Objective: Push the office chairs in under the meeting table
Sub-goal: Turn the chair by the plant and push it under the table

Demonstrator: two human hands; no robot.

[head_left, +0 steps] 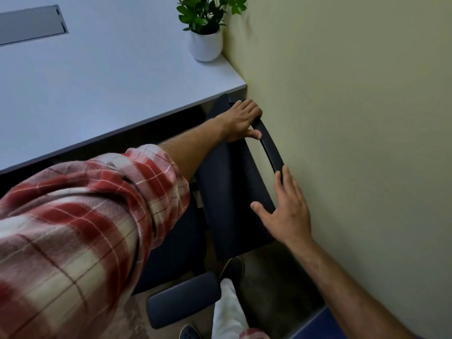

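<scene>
A dark office chair stands at the corner of the pale grey meeting table, its mesh backrest close to the wall. My left hand grips the far end of the backrest's top rail, near the table corner. My right hand lies on the near end of the rail with fingers spread, touching the back rather than gripping it. One padded armrest sticks out low in the view. The seat is mostly hidden by my left sleeve.
A yellowish wall runs right beside the chair. A potted plant in a white pot stands on the table corner against the wall. A grey cable hatch sits in the tabletop. My legs and shoes are below the chair.
</scene>
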